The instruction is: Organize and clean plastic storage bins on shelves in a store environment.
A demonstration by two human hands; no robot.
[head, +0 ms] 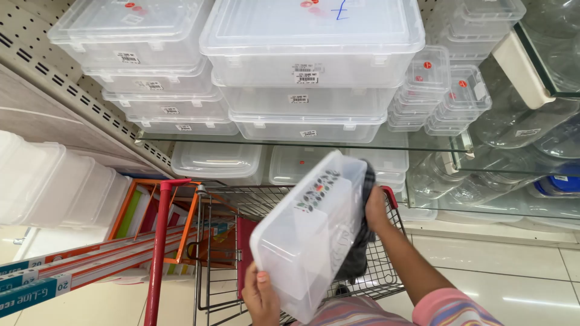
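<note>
Big clear plastic boxes with lids (311, 45) sit in stacks on a glass shelf (302, 145), and under its front edge stands a wire shopping cart (241, 208) with a red handle. Over the cart, both hands hold up a clear plastic tub with a lid (309, 232), tipped on its side. The left hand (261, 297) has its fingers clamped on the tub's bottom corner, and the right hand (376, 211) presses a dark cloth (361, 241) on the tub's far side, fingers wrapped around it.
</note>
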